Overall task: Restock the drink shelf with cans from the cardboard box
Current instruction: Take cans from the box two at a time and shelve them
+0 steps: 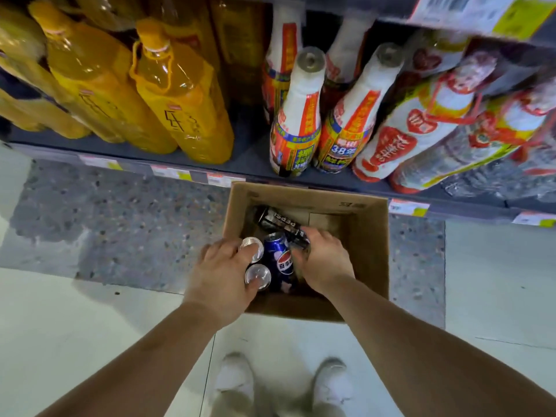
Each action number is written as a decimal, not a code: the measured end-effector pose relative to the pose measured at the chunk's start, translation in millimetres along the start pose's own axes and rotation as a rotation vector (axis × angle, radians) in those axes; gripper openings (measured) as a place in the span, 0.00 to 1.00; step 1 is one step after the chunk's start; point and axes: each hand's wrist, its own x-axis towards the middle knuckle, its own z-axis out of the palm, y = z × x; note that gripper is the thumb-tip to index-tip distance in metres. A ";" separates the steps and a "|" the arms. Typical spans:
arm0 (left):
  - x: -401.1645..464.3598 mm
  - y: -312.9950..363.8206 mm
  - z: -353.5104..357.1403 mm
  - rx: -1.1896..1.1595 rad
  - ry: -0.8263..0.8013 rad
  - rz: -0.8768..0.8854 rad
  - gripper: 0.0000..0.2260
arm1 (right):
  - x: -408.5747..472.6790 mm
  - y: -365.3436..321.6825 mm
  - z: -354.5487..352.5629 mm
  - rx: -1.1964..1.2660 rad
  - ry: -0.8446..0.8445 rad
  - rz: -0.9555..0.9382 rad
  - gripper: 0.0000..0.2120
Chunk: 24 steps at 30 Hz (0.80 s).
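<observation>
An open cardboard box point(371, 245) stands on the floor against the bottom shelf. Inside it a blue Pepsi can point(279, 254) lies between my hands, and a black Pepsi can point(276, 219) lies farther back. My left hand point(222, 275) grips two upright cans point(255, 263) at the box's left side, their silver tops showing by my fingers. My right hand point(323, 260) reaches into the box, its fingers closed around the near end of the black can. The box's bottom is partly hidden by my hands.
The bottom shelf point(249, 158) holds large yellow drink bottles point(183, 100) on the left and white-necked bottles with red labels point(298, 115) on the right. Price tags point(407, 207) line the shelf edge. My two white shoes point(234, 383) stand on the pale floor below the box.
</observation>
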 end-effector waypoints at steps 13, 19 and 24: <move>22.6 10.1 38.2 0.388 -0.158 -0.023 0.24 | 56.9 8.0 73.6 0.117 -0.124 0.169 0.29; 28.9 16.3 47.1 0.374 -0.189 -0.132 0.25 | 59.2 17.1 94.8 0.186 -0.107 0.238 0.25; 33.6 19.9 56.0 0.336 -0.145 -0.197 0.26 | 62.6 18.8 100.5 0.300 -0.175 0.277 0.28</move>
